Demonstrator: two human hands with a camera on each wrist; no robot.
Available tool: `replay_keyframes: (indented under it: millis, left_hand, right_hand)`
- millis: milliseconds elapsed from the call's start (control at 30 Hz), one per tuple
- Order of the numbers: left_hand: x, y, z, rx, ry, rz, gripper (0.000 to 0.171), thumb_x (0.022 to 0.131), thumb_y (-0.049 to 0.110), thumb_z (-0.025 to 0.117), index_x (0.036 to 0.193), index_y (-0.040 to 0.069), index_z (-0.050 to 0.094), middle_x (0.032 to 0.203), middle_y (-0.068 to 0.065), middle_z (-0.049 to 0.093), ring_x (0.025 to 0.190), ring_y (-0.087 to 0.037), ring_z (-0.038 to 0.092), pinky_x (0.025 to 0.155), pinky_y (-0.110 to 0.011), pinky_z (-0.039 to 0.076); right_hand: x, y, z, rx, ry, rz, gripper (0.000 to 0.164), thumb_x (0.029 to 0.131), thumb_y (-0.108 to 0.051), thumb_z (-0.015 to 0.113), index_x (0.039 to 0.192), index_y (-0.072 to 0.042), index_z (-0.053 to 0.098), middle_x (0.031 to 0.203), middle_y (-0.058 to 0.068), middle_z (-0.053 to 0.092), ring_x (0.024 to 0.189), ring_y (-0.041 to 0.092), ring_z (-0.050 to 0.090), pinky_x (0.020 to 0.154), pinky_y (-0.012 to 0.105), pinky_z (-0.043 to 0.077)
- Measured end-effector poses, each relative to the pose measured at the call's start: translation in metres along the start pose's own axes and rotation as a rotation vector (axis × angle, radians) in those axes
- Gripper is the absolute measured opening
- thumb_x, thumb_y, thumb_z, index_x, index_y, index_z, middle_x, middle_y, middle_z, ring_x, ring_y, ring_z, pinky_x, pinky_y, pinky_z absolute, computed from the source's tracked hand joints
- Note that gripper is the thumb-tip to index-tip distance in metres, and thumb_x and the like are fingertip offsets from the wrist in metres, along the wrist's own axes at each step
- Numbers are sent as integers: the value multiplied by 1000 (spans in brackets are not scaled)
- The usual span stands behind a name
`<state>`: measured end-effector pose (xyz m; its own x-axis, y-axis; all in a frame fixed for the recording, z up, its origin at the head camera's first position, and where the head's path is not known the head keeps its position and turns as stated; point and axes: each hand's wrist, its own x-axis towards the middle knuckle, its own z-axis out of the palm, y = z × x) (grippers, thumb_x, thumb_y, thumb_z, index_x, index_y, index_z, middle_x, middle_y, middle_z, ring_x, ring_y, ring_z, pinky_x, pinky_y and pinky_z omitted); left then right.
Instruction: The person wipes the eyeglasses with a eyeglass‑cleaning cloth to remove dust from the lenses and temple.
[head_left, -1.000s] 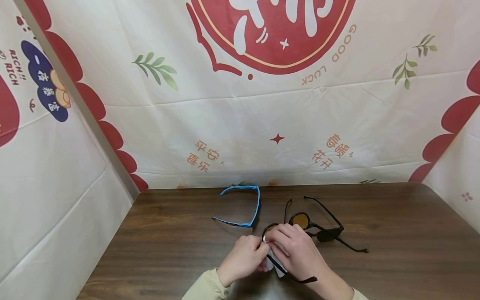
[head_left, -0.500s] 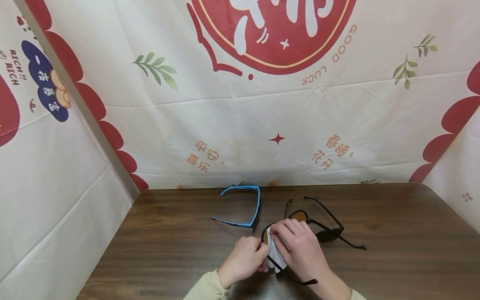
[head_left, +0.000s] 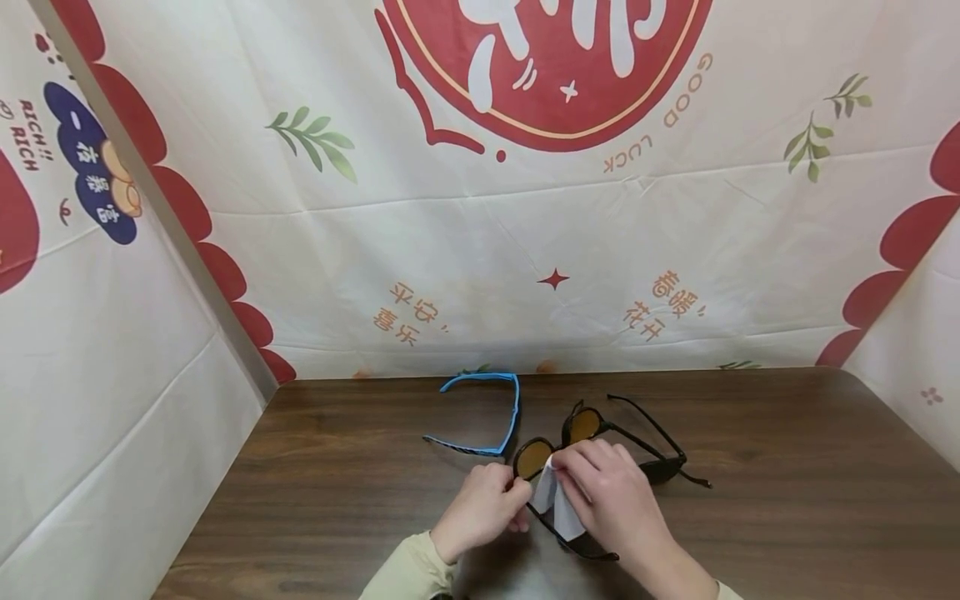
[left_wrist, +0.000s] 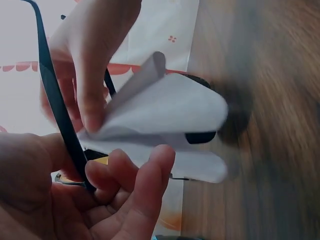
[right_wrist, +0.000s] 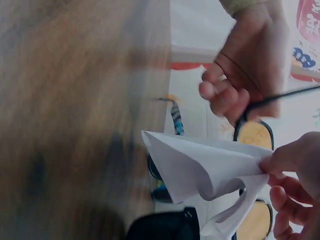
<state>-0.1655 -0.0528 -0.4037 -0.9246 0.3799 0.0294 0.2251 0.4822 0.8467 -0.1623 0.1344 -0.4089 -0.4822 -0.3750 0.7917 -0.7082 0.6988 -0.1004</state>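
My left hand (head_left: 483, 507) grips round black-framed sunglasses with amber lenses (head_left: 534, 459) at one outer corner, beside the hinge. One of their temples (left_wrist: 57, 107) slants past the left fingers toward me. Between thumb and fingers, my right hand (head_left: 611, 492) pinches a folded white cloth (head_left: 564, 510). The cloth hangs down in two flaps over the near side of the sunglasses, below the lenses. Both amber lenses show in the head view, the right one partly behind the other. In the right wrist view, the cloth (right_wrist: 200, 167) covers part of the frame.
Blue-framed glasses (head_left: 514, 417) lie with temples spread on the brown wooden table (head_left: 337, 492), left of the held pair. Black sunglasses (head_left: 662, 471) lie behind the right hand, close to the held frame. A printed white cloth backdrop (head_left: 480, 250) rises at the table's back edge.
The held sunglasses have tilted and shifted slightly left, so both amber lenses show. The right hand has drawn the white cloth off the near lens, toward me.
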Motion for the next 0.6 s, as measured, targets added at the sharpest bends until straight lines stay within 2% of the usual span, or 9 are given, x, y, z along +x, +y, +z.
replay_keyframes:
  millis: [100, 133, 200, 433, 600]
  left_hand:
    - [1, -3, -2, -6, 17, -13, 23, 85, 7, 52, 63, 6, 57, 52, 3, 59, 47, -11, 59, 48, -24, 46]
    - [2, -3, -2, -9, 21, -19, 22, 85, 6, 52, 63, 6, 57, 52, 2, 59, 47, -12, 59, 48, -24, 47]
    - [4, -5, -2, -20, 30, -29, 21, 85, 6, 52, 65, 5, 57, 52, 1, 60, 47, -13, 60, 48, -26, 49]
    - [14, -10, 3, -139, 30, -106, 18, 85, 3, 48, 69, 1, 56, 55, -4, 58, 49, -17, 62, 50, -32, 54]
    - [18, -13, 8, -207, 11, -146, 18, 87, 3, 48, 71, 0, 54, 57, -6, 57, 50, -17, 62, 52, -31, 54]
  right_hand:
    - [3, 5, -7, -17, 17, 56, 9, 90, -17, 61, 91, -11, 67, 88, 0, 64, 78, 19, 59, 63, 38, 49]
    - [3, 6, -9, -25, 24, 76, 7, 85, -12, 65, 91, -10, 67, 89, 1, 64, 78, 20, 60, 63, 39, 50]
    - [5, 8, -12, -44, 39, 110, 16, 78, -5, 70, 93, -9, 67, 90, 2, 63, 77, 21, 61, 61, 39, 51]
    - [10, 12, -5, -114, 66, 172, 16, 82, -2, 67, 97, -5, 64, 91, 6, 59, 75, 24, 62, 50, 40, 51]
    - [17, 20, 7, -199, 34, 212, 16, 84, 4, 62, 99, -1, 59, 90, 14, 57, 74, 31, 59, 47, 44, 50]
